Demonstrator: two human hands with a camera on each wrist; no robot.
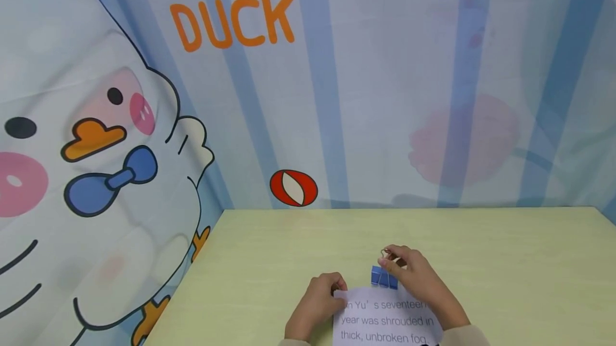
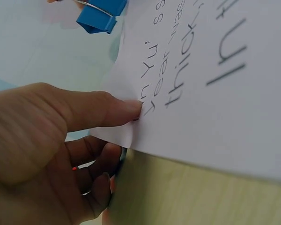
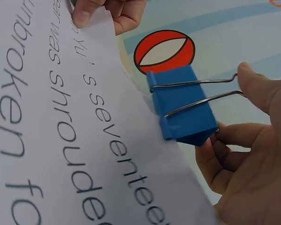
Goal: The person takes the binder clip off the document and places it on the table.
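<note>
A sheet of white paper [image 1: 385, 316] with large printed English text is held up off the table. My left hand [image 1: 320, 300] pinches its upper left corner, thumb [image 2: 117, 110] on the printed face and fingers behind. At the paper's top edge is a blue binder clip [image 3: 185, 105] with silver wire handles. My right hand [image 1: 416, 276] holds the clip, its thumb [image 3: 253, 84] on the ends of the near handle and its other fingers underneath. The clip's mouth meets the paper's edge; I cannot tell whether it bites on the sheet.
A pale yellow table [image 1: 250, 260] lies beneath the hands. Behind it hangs a light blue striped cloth [image 1: 385, 94] with a large cartoon duck [image 1: 110, 266] on the left and a printed red ball [image 1: 276, 188].
</note>
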